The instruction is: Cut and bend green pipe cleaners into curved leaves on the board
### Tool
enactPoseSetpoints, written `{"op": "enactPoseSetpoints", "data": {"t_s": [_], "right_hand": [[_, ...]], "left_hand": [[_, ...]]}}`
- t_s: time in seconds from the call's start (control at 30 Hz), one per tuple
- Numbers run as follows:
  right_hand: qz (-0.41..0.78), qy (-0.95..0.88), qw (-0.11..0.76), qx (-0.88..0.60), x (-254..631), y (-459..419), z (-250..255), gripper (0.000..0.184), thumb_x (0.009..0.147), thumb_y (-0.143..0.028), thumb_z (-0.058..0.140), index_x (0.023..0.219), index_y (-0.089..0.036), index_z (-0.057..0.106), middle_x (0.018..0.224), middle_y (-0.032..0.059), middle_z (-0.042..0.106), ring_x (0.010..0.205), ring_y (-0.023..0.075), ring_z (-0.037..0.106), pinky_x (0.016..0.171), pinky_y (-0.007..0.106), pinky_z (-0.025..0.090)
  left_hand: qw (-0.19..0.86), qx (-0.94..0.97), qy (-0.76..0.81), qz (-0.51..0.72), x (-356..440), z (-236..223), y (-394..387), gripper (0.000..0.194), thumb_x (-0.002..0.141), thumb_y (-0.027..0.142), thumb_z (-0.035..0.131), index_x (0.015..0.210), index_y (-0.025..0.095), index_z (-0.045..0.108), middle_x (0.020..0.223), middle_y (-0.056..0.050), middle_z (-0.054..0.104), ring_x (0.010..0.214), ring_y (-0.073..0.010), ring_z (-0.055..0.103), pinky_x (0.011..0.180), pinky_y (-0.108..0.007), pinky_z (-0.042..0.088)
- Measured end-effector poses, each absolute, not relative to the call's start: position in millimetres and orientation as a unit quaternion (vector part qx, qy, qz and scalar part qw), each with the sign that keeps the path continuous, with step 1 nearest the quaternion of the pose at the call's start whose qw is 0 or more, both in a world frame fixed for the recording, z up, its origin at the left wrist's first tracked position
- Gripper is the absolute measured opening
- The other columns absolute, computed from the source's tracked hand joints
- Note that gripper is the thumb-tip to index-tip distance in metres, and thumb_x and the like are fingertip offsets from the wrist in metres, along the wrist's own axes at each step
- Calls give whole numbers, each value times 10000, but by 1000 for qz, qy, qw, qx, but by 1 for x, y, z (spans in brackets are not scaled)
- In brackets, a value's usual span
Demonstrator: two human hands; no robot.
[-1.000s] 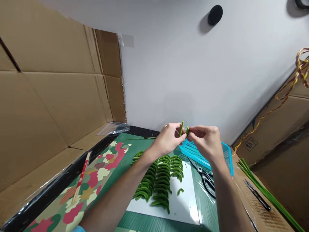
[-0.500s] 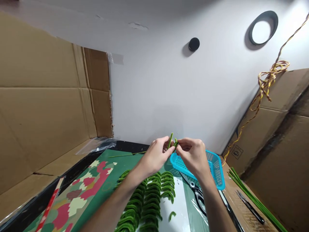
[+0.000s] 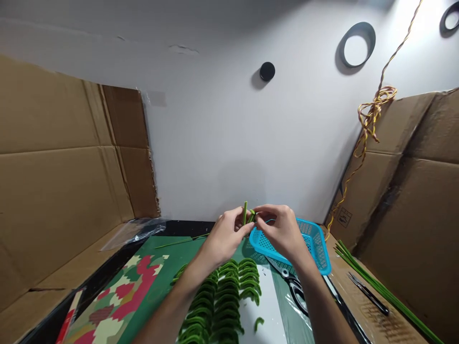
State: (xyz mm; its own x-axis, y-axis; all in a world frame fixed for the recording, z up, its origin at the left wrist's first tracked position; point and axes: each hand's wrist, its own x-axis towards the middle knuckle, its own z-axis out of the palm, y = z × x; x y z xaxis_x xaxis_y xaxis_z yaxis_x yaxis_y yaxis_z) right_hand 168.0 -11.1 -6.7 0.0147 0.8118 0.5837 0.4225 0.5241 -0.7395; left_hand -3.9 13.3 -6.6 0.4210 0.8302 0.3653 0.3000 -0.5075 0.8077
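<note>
My left hand [image 3: 224, 239] pinches a thin green pipe cleaner [image 3: 245, 211], whose cut end stands upright above the fingers. Close beside it, my right hand [image 3: 283, 234] has thumb and fingers closed at a short bent part of the green strand [image 3: 252, 216]. The fingertips nearly meet and partly hide how the two parts join. Below the wrists, rows of curved fuzzy green pieces [image 3: 226, 298] overlap on a white sheet [image 3: 268, 306]. One loose curl [image 3: 258, 324] lies apart from the rows.
Behind my right hand sits a blue plastic basket [image 3: 324, 260]. Scissors [image 3: 296, 291] lie in front of it. Farther right are a slim black-handled tool [image 3: 369, 295] and long green stems [image 3: 390, 290]. Cardboard [image 3: 64, 186] walls the left; a twisted cord [image 3: 373, 112] hangs at right.
The camera view has shifted to the right. Both hands keep their hold; the short bent part between them has turned slightly, and the upright end stands straighter.
</note>
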Motion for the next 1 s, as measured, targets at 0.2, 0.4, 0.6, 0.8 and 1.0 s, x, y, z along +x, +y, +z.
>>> {"op": "enactPoseSetpoints", "data": {"t_s": [0.2,0.4,0.6,0.8,1.0], "right_hand": [[187,-680,566,-428,172,-13,-5,261,878,-168,648,1044,-196,848,917,64,835,807,194,790,714,279,635],[178,-691,566,-413,174,-14,-5,221,908,-170,670,1011,-232,856,931,52,835,813,186,780,714,278,619],[138,-700,561,-420,172,-15,-7,182,945,-193,673,998,-232,843,946,51,830,822,192,781,726,279,615],[2,-733,479,-483,163,-17,-8,215,970,-129,640,997,-246,818,956,41,823,820,194,773,731,273,561],[-105,-735,418,-524,156,-21,-8,187,953,-123,669,940,-253,802,897,20,825,736,197,758,639,273,421]], "left_hand": [[355,769,353,398,-3,-5,13,265,979,430,625,955,170,669,818,-30,678,727,-171,592,685,-288,485],[378,760,338,407,-3,-5,14,293,1007,465,611,1042,178,654,836,-25,691,751,-170,638,678,-278,495],[371,761,345,406,-5,-4,14,304,1017,504,573,989,201,590,778,13,635,631,-132,564,562,-243,438],[290,777,395,395,-5,-2,7,219,985,385,581,860,215,520,752,22,605,640,-131,528,576,-241,404],[252,788,418,374,-4,0,4,215,1004,361,522,840,232,472,744,23,614,580,-127,499,550,-251,364]]}}
